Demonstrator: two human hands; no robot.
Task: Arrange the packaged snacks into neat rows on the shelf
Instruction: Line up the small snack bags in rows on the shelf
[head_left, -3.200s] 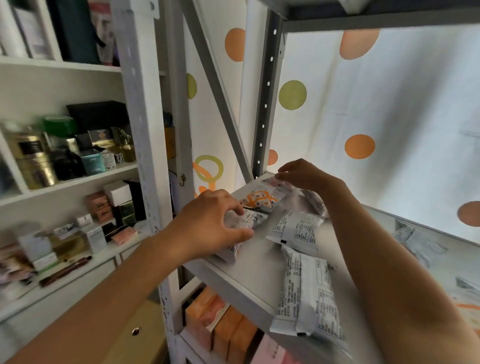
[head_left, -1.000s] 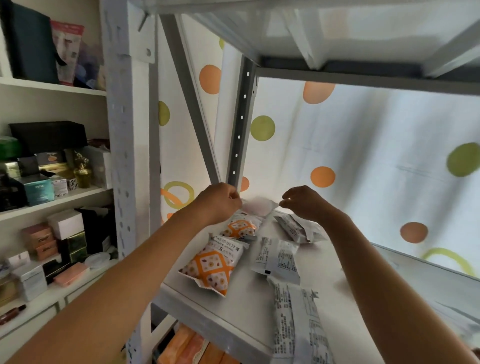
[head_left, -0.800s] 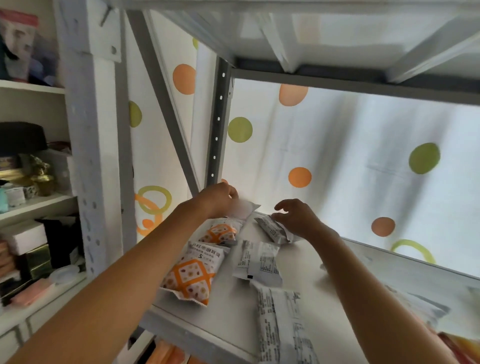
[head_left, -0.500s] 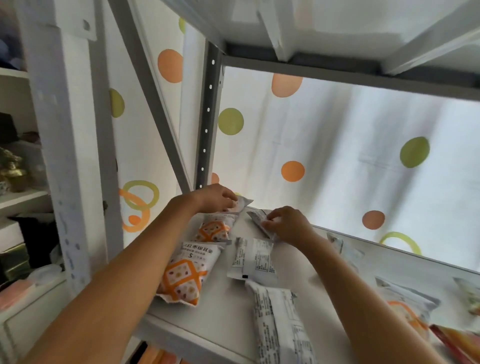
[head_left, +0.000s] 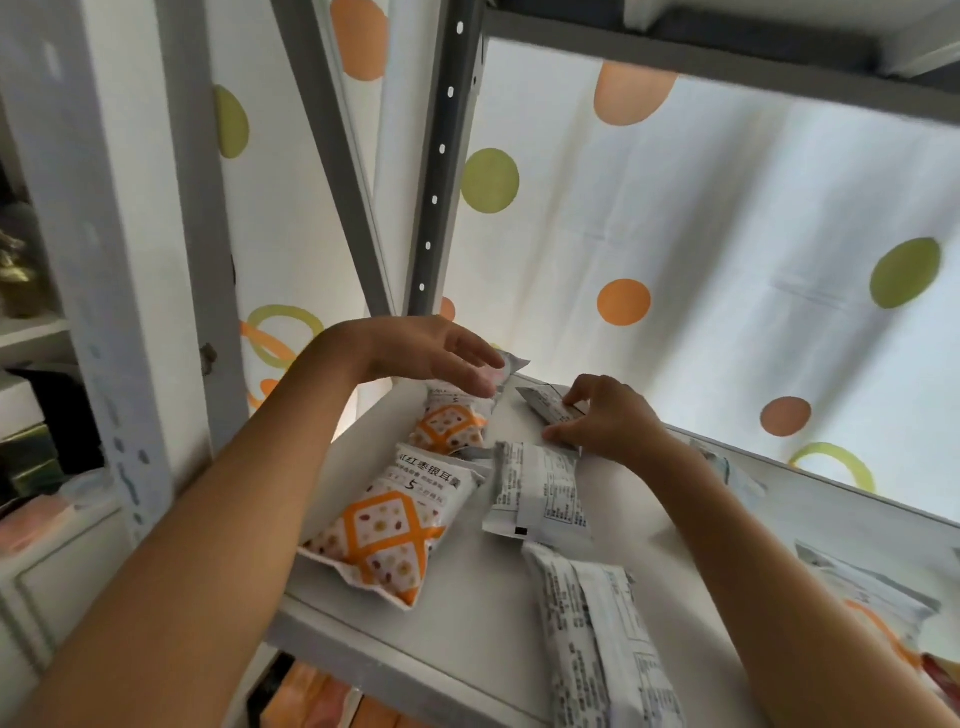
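Backlit polka-dot curtain (head_left: 675, 218) — grey metal upright (head_left: 441, 156), white cabinet (head_left: 31, 545) left.

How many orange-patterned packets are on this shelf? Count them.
3: front packet, second packet behind it, right packet by the edge. Left hand may hide another.

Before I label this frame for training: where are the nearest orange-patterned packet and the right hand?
nearest orange-patterned packet (head_left: 382, 527), head view, middle of its printed front.
right hand (head_left: 605, 418), head view, back of the hand.

Two bare forearms, left hand (head_left: 426, 353), right hand (head_left: 608, 421), no sleeves, short fingernails
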